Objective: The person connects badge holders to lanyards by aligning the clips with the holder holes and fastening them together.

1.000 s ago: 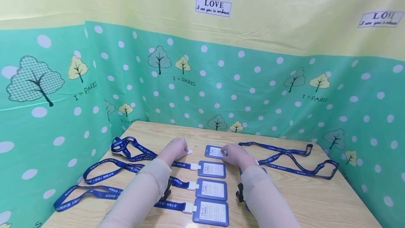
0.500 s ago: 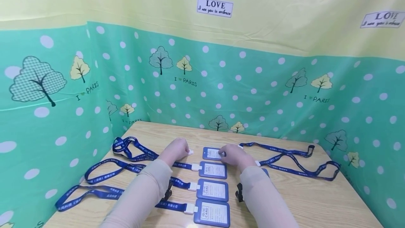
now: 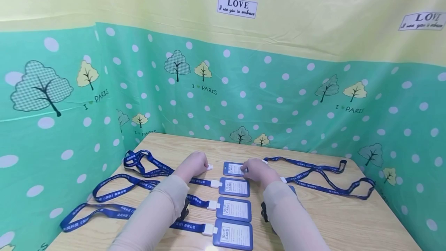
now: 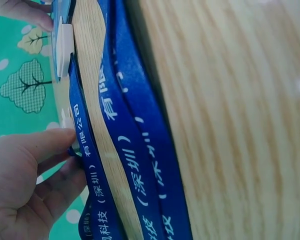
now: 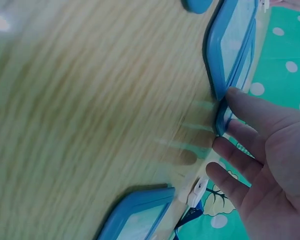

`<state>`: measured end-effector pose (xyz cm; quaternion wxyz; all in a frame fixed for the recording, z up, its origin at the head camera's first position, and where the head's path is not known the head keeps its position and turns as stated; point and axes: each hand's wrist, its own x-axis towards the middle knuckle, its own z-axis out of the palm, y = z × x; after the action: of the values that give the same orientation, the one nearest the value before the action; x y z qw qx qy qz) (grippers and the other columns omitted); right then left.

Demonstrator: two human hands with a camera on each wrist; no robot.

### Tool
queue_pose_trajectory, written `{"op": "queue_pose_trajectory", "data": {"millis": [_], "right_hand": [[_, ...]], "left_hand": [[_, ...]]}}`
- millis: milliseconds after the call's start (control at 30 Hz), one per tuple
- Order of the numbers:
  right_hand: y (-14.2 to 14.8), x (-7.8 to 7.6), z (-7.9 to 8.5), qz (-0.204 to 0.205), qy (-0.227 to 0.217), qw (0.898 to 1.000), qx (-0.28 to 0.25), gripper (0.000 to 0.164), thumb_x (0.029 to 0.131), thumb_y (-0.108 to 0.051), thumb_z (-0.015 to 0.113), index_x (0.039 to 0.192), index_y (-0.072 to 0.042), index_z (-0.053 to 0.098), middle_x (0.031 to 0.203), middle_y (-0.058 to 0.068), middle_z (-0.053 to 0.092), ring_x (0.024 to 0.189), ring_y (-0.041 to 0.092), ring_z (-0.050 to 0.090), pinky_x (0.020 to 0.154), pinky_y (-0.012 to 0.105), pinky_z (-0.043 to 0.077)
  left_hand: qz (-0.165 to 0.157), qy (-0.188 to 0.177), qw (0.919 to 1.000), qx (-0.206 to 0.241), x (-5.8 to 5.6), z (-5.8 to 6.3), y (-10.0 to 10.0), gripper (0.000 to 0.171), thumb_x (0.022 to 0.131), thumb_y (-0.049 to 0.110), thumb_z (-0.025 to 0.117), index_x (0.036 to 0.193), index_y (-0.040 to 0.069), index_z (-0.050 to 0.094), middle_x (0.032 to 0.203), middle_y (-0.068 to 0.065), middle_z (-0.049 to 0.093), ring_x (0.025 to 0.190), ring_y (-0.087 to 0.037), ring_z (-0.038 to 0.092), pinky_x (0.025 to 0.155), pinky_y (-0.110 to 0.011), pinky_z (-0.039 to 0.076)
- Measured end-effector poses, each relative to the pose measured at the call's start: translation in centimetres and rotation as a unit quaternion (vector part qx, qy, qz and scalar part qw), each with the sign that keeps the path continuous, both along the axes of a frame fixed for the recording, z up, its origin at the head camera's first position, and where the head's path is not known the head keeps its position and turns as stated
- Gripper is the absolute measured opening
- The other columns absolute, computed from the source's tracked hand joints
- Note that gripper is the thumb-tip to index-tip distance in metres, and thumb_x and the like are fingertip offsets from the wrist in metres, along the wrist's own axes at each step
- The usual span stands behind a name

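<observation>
My left hand (image 3: 196,164) pinches the white plastic clip (image 3: 210,167) of the farthest blue lanyard (image 3: 153,171) between thumb and fingers. In the left wrist view that hand (image 4: 35,170) is partly behind the strap. Across a small gap lies the farthest blue ID card holder (image 3: 231,168), and my right hand (image 3: 258,170) grips its right end. The right wrist view has the right thumb (image 5: 250,107) at the holder's end, with the other fingers loosely bent beyond it. Nearer the body, several ID card holders (image 3: 234,187) lie in a column, each with a lanyard clip at its left.
Blue lanyards (image 3: 110,193) lie in loops across the table's left side. More lanyards (image 3: 325,184) stretch over the right side, with another card holder (image 5: 137,215) partly under the right forearm. A patterned green and yellow curtain (image 3: 209,123) surrounds the wooden table (image 3: 348,220).
The right hand has slid the farthest card holder slightly left, toward the clip in the left hand. The left hand has kept its hold. Over the last half second almost nothing has moved.
</observation>
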<state>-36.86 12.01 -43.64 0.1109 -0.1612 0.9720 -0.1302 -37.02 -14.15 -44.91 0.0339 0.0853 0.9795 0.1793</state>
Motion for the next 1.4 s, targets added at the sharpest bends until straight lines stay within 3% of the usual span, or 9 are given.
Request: {"op": "queue_pose_trajectory", "data": {"millis": [333, 667, 1000, 1267, 1400], "right_hand": [[-0.14, 0.21, -0.26, -0.003, -0.006, 1.0, 0.007, 0.033, 0.096, -0.02, 0.072, 0.129, -0.018, 0.071, 0.141, 0.007, 0.06, 0.136, 0.033, 0.05, 0.111, 0.052, 0.041], [0.17, -0.04, -0.09, 0.001, 0.002, 1.0, 0.011, 0.033, 0.098, -0.021, 0.07, 0.131, -0.017, 0.071, 0.136, 0.006, 0.064, 0.132, 0.032, 0.053, 0.109, 0.051, 0.043], [0.1, 0.16, 0.37, 0.013, 0.006, 1.0, 0.01, 0.033, 0.097, -0.019, 0.07, 0.13, -0.015, 0.071, 0.138, 0.009, 0.063, 0.134, 0.034, 0.052, 0.11, 0.051, 0.042], [0.11, 0.25, 0.22, 0.008, 0.006, 1.0, 0.01, 0.033, 0.097, -0.02, 0.071, 0.13, -0.015, 0.071, 0.139, 0.009, 0.062, 0.134, 0.033, 0.051, 0.111, 0.051, 0.041], [0.09, 0.22, 0.19, 0.007, 0.008, 1.0, 0.014, 0.033, 0.097, -0.021, 0.071, 0.13, -0.017, 0.071, 0.139, 0.008, 0.062, 0.134, 0.033, 0.051, 0.111, 0.051, 0.042]], "left_hand": [[-0.015, 0.004, 0.9999, 0.007, 0.27, -0.49, -0.18, 0.009, 0.09, 0.009, 0.076, 0.082, 0.012, 0.078, 0.084, 0.0, 0.066, 0.077, -0.016, 0.062, 0.084, -0.038, 0.057], [-0.027, 0.018, 0.9995, -0.004, -0.35, -0.5, -0.03, 0.019, 0.092, 0.008, 0.074, 0.074, 0.014, 0.077, 0.077, 0.002, 0.065, 0.069, -0.014, 0.059, 0.075, -0.032, 0.055], [-0.042, 0.031, 0.9984, -0.019, -0.51, -0.51, -0.3, 0.008, 0.092, 0.011, 0.075, 0.088, 0.013, 0.081, 0.086, 0.001, 0.07, 0.075, -0.013, 0.062, 0.078, -0.033, 0.057], [-0.052, 0.038, 0.9978, -0.016, -0.38, -0.53, 0.12, 0.015, 0.091, 0.011, 0.076, 0.077, 0.016, 0.079, 0.079, 0.004, 0.066, 0.071, -0.012, 0.058, 0.079, -0.033, 0.055], [-0.042, 0.027, 0.9987, -0.006, -0.29, -0.43, 0.28, 0.011, 0.091, 0.011, 0.076, 0.082, 0.015, 0.08, 0.083, 0.002, 0.068, 0.076, -0.014, 0.062, 0.081, -0.034, 0.057]]}}
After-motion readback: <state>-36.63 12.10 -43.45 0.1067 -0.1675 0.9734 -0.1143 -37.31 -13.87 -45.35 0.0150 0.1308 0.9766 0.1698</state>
